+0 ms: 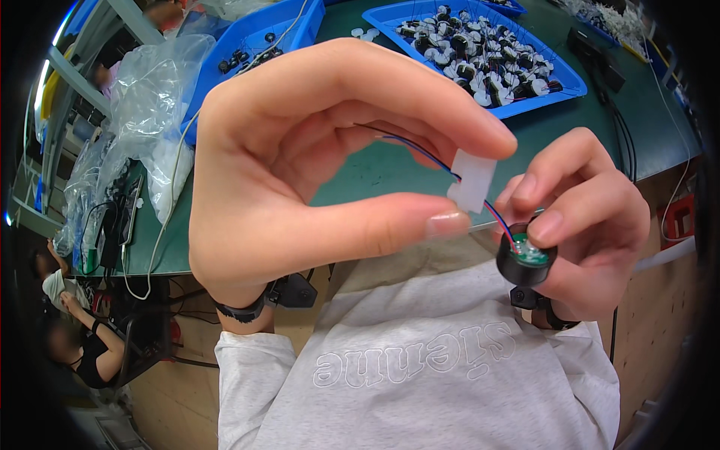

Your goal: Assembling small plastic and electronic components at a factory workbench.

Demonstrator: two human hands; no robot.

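My left hand pinches a small white plastic piece between thumb and forefinger. Thin red, blue and dark wires run through or behind this piece, their loose ends curving back toward my left palm. At their other end they join a green circuit board set in a round black part, which looks like a small motor or buzzer. The fingers and thumb of my right hand are closed around that round part, its board side turned up. Both hands are raised above the table, close together.
On the green table, a blue tray at the back holds many black and white wired parts. Another blue tray holds a few black parts, beside clear plastic bags. A black device with cables lies at right. Other people sit at far left.
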